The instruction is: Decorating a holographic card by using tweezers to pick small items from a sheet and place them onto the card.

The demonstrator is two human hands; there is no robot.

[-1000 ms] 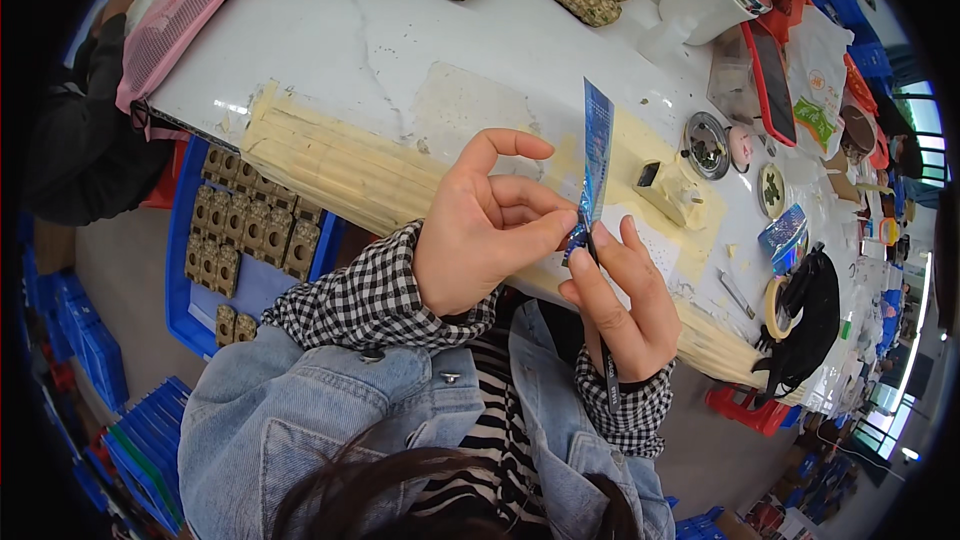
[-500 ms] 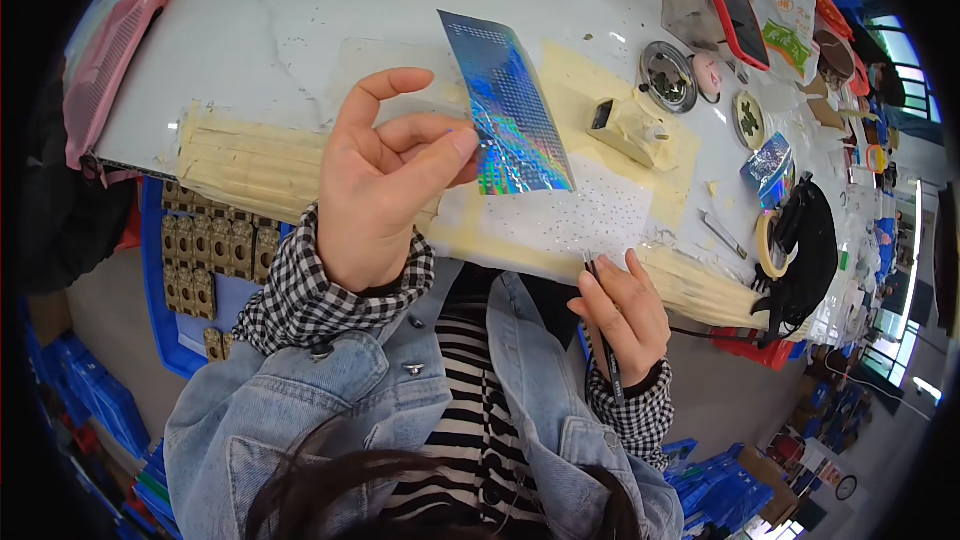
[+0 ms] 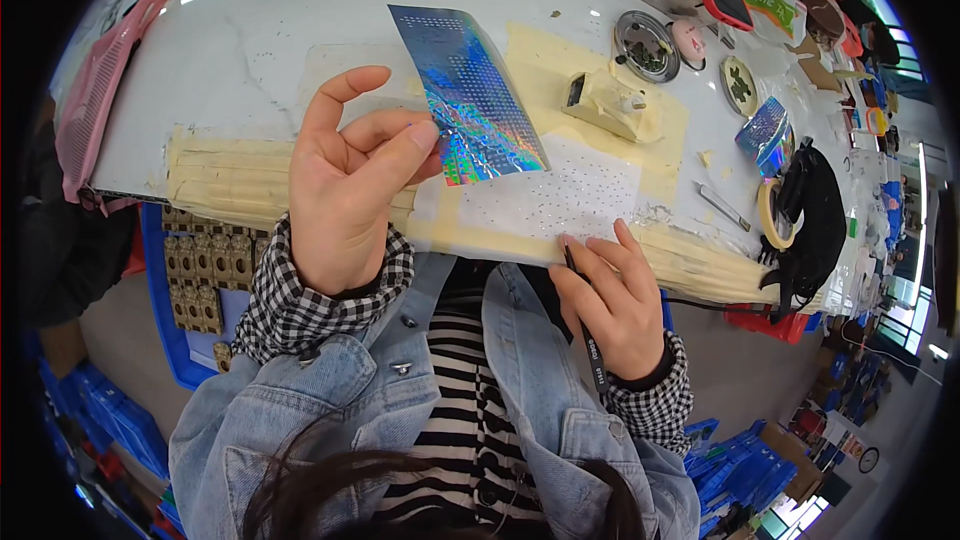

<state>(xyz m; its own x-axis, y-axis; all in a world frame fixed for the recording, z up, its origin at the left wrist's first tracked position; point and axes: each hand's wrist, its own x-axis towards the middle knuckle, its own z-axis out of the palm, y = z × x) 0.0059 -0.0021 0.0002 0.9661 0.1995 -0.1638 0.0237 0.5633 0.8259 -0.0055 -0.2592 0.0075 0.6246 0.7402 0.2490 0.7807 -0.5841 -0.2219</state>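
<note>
My left hand (image 3: 345,185) pinches the lower left edge of a shiny blue holographic sheet (image 3: 478,90) between thumb and fingers, its index finger raised and curled. Raised over the table, the sheet carries rows of tiny light dots and shows creases near the grip. A slim black pair of tweezers (image 3: 593,355) rests in my right hand (image 3: 622,310), its tip end partly hidden by the fingers. That hand is at the front edge of a white paper (image 3: 540,202) scattered with tiny specks, which are too small to make out. Yellow tape (image 3: 230,168) covers the table's front edge.
Behind the paper stands a tape-wrapped block (image 3: 612,105). To the right are a craft knife (image 3: 720,205), a tape roll (image 3: 775,215), a black pouch (image 3: 815,225) and a round metal dish (image 3: 645,48). A pink basket (image 3: 105,90) is at left; a blue tray (image 3: 160,285) of camouflage-patterned pieces sits below.
The whole view has shifted, and most table items appear farther left. My right hand has turned, with its fingers more spread around the tweezers. My left hand keeps its hold on the sheet.
</note>
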